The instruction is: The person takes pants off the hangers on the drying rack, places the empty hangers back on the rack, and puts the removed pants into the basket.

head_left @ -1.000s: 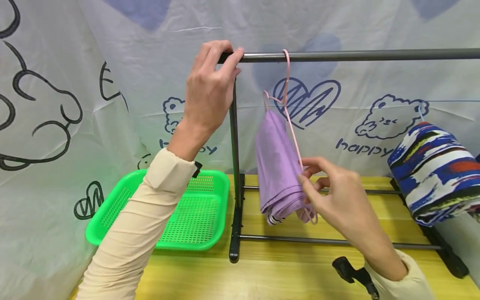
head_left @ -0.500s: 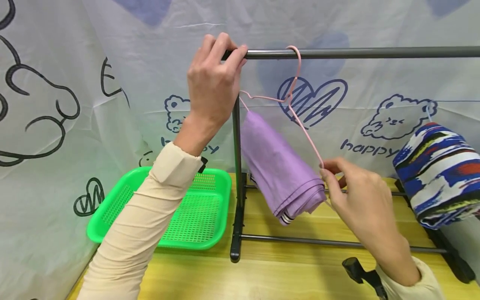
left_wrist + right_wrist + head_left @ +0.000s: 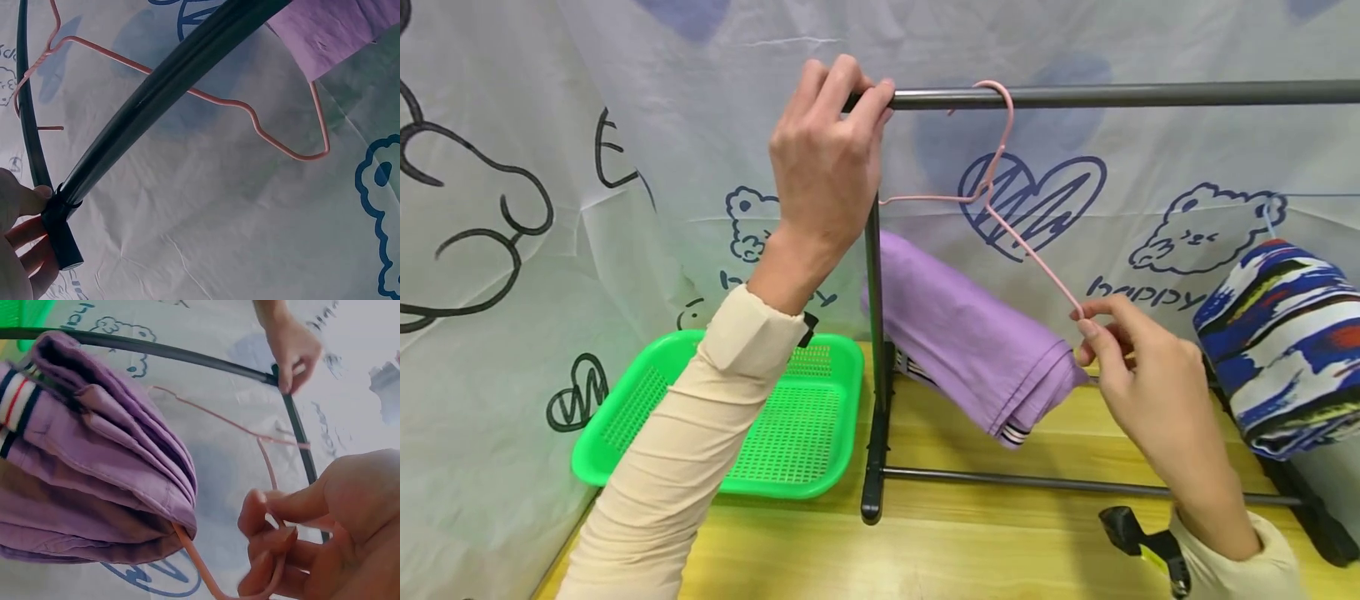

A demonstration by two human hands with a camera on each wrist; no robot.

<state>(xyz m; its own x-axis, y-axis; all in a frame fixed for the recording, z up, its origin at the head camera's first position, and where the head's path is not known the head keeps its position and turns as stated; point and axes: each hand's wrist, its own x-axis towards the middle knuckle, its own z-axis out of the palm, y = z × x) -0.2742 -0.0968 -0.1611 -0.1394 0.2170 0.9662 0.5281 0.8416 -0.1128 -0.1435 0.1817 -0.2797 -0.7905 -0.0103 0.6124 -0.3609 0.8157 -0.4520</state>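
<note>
Head view, clock directions on the picture plane. The purple cloth (image 3: 977, 333) is hanging folded over the pink hanger (image 3: 1034, 259), below the rail (image 3: 1097, 95); its long axis is running from 10 to 4 o'clock. The hanger's hook is looping over the rail, and its near arm is slanting toward 4 o'clock into the right hand (image 3: 1150, 383). That grip is pinching the wire between thumb and fingers, with almost no gap. The governing relation: the cloth is lying at about 9 o'clock from the right fingertips, its lower end just beside them, so the right hand is the nearer one. In the right wrist view, the wire is bending from the fingers back into the fold, the fingers appearing apart from the fabric.

The left hand (image 3: 831, 154), at 11 o'clock from the cloth, is curling its grip round the rail's end. The cloth's upper end is passing behind the post (image 3: 877, 308), which is limiting room toward 9 o'clock; more room is stretching along the rail toward 3 o'clock, as far as the striped cloth (image 3: 1285, 342). The green basket (image 3: 855, 383) is sitting toward 8 o'clock on the desk (image 3: 970, 550), partly hidden by the left sleeve (image 3: 692, 433).
</note>
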